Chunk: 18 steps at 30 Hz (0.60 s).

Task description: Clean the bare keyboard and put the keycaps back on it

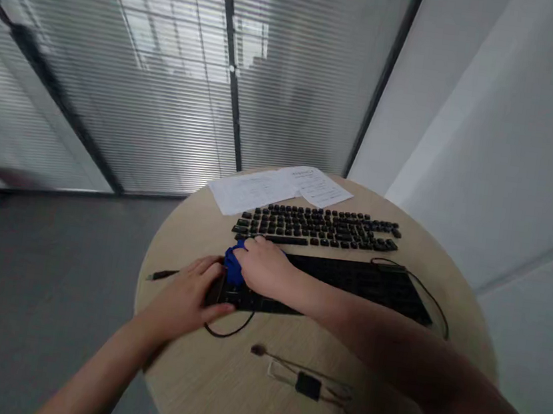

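A black keyboard base (363,281) with its keycaps off lies across the round table. My left hand (190,294) grips its left end, thumb along the near edge and fingers over the far side. My right hand (264,266) is closed on a crumpled blue cloth (233,265) and presses it against the left part of the base. Part of the cloth is hidden under the fingers. My right forearm covers some of the base's near edge. Just beyond the base, loose black keycaps (322,226) are laid out in rows.
White printed sheets (258,188) lie at the table's far edge. Closer to me are a thin tool with a dark tip (259,350) and a wire piece with a black block (307,385). A cable plug (162,275) sticks out at left; cable loops near the base's right end.
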Each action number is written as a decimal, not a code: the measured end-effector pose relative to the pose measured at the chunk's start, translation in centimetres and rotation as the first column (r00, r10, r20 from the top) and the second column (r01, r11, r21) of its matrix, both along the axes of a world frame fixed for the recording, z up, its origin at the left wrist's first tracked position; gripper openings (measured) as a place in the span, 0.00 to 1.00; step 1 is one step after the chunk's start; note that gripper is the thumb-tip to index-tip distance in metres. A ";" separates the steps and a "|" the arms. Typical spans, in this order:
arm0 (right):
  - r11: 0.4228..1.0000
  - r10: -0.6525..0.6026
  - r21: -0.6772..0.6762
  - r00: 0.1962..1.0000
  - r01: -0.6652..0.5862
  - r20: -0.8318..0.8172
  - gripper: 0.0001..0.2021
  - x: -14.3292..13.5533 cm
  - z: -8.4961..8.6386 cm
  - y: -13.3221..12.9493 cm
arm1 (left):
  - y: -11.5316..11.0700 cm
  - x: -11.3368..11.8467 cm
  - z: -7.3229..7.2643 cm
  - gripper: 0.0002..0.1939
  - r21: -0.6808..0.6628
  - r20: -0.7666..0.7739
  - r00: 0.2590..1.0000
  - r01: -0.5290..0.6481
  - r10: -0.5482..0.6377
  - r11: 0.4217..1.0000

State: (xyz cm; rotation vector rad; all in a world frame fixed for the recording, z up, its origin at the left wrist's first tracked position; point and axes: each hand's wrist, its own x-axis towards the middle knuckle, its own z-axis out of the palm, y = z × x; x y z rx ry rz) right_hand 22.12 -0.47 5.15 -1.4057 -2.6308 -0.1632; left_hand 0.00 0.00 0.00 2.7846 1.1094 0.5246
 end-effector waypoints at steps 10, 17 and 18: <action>0.991 -0.113 -0.062 0.986 0.122 0.122 0.13 5.1 0.6 -2.1 | -0.1 -0.3 -0.5 0.31 -0.026 0.057 0.998 0.008 -0.006 1.000; 0.978 -0.159 -0.113 0.976 0.176 0.148 0.12 12.0 0.3 -4.3 | -0.5 -0.1 0.1 0.31 -0.028 0.067 0.998 0.000 0.001 1.000; 0.978 -0.166 -0.104 0.976 0.181 0.140 0.13 13.0 0.1 -4.6 | -0.6 -0.1 0.2 0.32 -0.028 0.060 0.998 0.002 -0.001 1.000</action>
